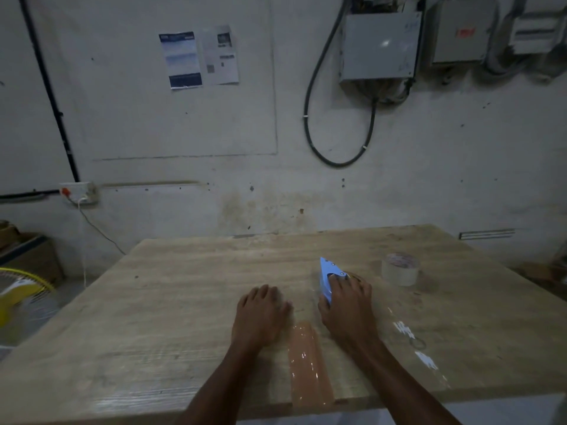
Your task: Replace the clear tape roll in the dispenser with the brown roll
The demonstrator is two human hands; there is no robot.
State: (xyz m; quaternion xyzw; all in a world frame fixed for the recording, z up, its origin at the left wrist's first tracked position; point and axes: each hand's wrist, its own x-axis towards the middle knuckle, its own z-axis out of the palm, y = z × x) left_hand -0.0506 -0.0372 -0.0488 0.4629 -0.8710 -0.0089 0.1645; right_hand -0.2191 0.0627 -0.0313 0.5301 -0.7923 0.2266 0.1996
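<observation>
Wooden table (184,286): clear roll (400,269) out far right, brown strip (310,363) near. Right hand (348,308) grips dispenser (327,276), left hand (260,314) flat. I judge swap done.

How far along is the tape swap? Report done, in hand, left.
Done: the clear roll sits loose on the table, out of the dispenser. A brown strip is stuck to the table, so brown tape seems loaded. In hand: the right hand grips the dispenser; the left hand rests on the table beside the strip. Left: likely only setting the dispenser down.
</observation>
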